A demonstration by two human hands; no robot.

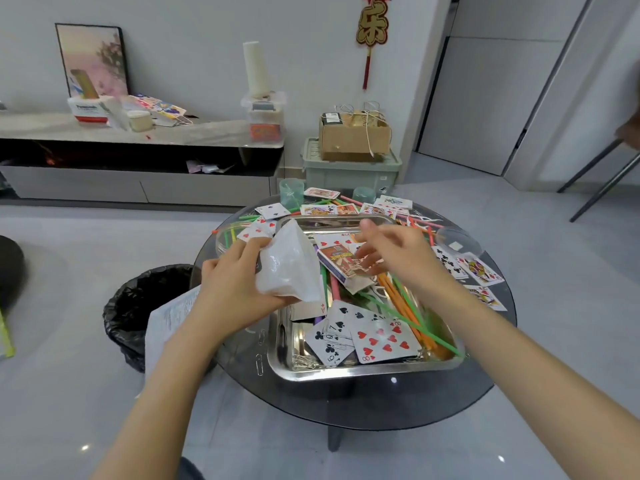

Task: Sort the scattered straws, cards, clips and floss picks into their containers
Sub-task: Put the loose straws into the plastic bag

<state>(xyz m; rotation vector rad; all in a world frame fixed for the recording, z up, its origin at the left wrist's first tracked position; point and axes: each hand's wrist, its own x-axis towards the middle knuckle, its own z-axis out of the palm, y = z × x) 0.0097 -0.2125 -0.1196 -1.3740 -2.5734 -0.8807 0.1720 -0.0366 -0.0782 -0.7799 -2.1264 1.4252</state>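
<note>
Off the table's rim at 9 o'clock stands a black-lined bin (pixel 138 306) with a printed sheet of paper (pixel 169 323) sticking out of it. On the round glass table (pixel 346 410), a clear tub (pixel 221 239) at 10 o'clock holds green and orange straws, partly hidden behind the left hand (pixel 235 282). That hand is clamped on a crumpled white plastic bag (pixel 291 265); what is in the bag does not show. A green cup (pixel 292 194) stands at 12 o'clock, its contents too dim to tell.

The steel tray (pixel 346 374) reaches from the centre to 6 o'clock. In it lie playing cards (pixel 384 341), face up at the near end, long straws (pixel 412 306) slanting along its right side, a card box (pixel 341 263) at the far end, and a heap of paper clips (pixel 304 362) in the near left corner. A few loose clips (pixel 259 363) lie on the glass just beside the tray, at 7 o'clock.

The right hand (pixel 391 249) hovers over the card box, fingers spread and loosely bent, clasping nothing that shows. Motion blur hides whether they touch it. The hands are apart.

A second green cup (pixel 363 195) sits at 1 o'clock and a clear dish (pixel 457 239) at 2 o'clock. Small white pieces (pixel 422 216) nearby may be floss picks.
</note>
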